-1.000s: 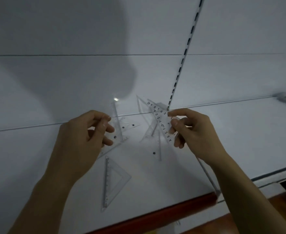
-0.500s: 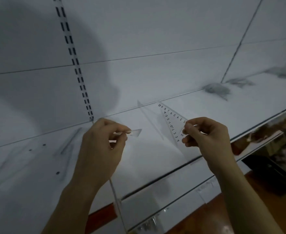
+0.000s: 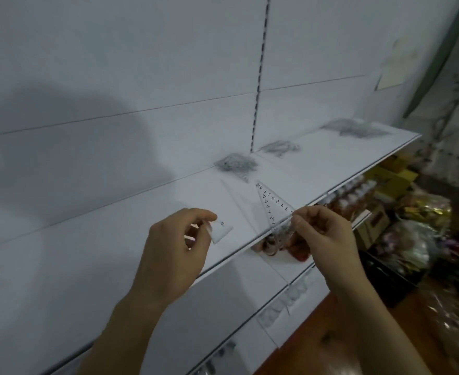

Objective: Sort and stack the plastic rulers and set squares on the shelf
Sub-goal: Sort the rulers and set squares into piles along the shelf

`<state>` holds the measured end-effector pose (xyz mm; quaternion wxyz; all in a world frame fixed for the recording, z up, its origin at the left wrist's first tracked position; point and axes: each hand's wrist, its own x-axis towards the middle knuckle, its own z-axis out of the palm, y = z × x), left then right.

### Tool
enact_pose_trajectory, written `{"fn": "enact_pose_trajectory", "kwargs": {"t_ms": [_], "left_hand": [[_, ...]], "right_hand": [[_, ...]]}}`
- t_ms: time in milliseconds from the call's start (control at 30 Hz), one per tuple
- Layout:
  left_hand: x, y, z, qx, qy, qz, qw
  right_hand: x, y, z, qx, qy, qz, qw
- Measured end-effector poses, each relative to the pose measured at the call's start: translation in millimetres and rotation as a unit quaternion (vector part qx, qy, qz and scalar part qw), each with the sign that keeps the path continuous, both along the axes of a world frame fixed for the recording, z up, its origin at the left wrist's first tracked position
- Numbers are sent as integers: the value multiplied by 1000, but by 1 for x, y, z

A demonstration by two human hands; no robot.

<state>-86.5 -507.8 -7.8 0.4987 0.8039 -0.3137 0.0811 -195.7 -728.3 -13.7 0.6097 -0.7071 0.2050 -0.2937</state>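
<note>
My right hand [image 3: 323, 234] pinches a clear set square [image 3: 273, 205] with printed numbers, its long point aimed up and left over the white shelf [image 3: 114, 253]. In my left hand [image 3: 177, 244] a second clear set square [image 3: 221, 230] is pinched, only its small corner showing past the fingertips. Both hands hover above the shelf's front edge, a little apart. Three blurred grey piles of clear plastic pieces lie along the back of the shelf: a near pile [image 3: 236, 164], a middle pile [image 3: 279, 147] and a far pile [image 3: 354, 128].
A slotted upright [image 3: 260, 71] runs down the white back panel. Under the shelf are lower shelves with packed goods [image 3: 352, 196]. Boxes and wrapped goods [image 3: 412, 239] crowd the brown floor at the right.
The view has swung right along the shelf. The scattered set squares seen a second ago are out of frame, and the grey piles have come nearer. Both hands keep their set squares.
</note>
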Motion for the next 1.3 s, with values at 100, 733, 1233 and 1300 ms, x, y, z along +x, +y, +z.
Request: {"fn": "enact_pose_trajectory", "kwargs": {"t_ms": [100, 733, 1233, 1300], "left_hand": [[12, -45, 10, 4, 63, -80, 995], [176, -227, 16, -8, 163, -138, 977], [235, -187, 1, 27, 117, 17, 993], [234, -185, -2, 40, 116, 33, 992]], "right_hand": [[-1, -36, -3, 15, -8, -26, 1000], [156, -247, 1, -49, 68, -29, 996], [313, -325, 5, -338, 172, 4, 925], [313, -314, 6, -353, 156, 29, 922]]}}
